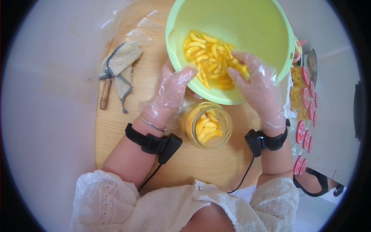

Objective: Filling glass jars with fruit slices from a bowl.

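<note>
A light green plastic basin (pixel 255 20) is tilted towards me, with yellow fruit slices (pixel 213 58), seemingly peach, pooled in liquid at its lower side. My left hand (pixel 172 87), in a clear disposable plastic glove, grips the near-left rim, thumb over the inside. Inside the basin, my gloved right hand (pixel 255 79) has its thumb and fingers spread beside the slices, and I see nothing held between them. Just below the basin stands an open glass jar (pixel 227 127), partly filled with fruit slices (pixel 209 129).
To the left lie a cloth (pixel 124 58) with checked edging and a wooden handle (pixel 105 94). Clear plastic film (pixel 142 26) is at the back left of the wooden table (pixel 162 171). Several jars with red lids (pixel 300 132) line the right side, near another person's arm (pixel 311 182).
</note>
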